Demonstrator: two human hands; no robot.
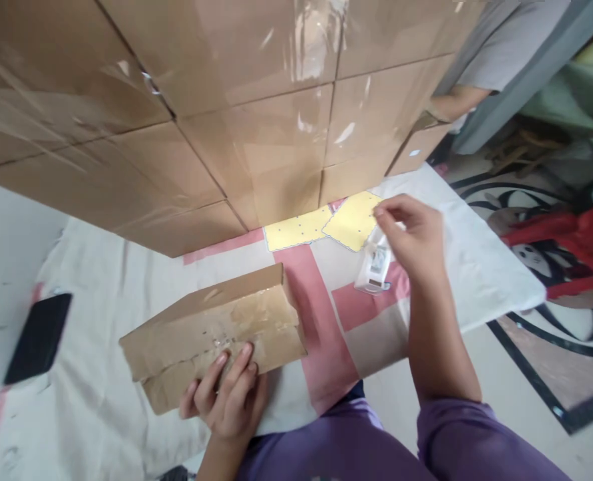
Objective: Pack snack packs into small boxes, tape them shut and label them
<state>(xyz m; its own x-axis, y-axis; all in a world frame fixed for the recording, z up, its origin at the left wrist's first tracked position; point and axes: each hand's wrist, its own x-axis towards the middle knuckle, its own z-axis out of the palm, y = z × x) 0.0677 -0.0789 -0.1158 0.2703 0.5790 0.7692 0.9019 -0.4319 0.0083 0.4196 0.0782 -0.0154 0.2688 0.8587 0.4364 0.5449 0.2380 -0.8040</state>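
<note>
My left hand (228, 394) grips the near edge of a small brown cardboard box (211, 334), which lies tilted on the white and pink cloth (101, 374). Its fingers curl over the box's front face. My right hand (414, 240) is raised to the right of the box, fingers pinched on a small clear plastic packet (374, 264) with something white inside. The packet hangs just above the cloth, near the yellow patches (326, 224).
A wall of stacked, taped cardboard boxes (216, 100) fills the top of the view. A black phone (39, 337) lies on the cloth at the left. Another person in grey (491, 47) stands at the upper right. A red object (571, 240) lies on the patterned floor to the right.
</note>
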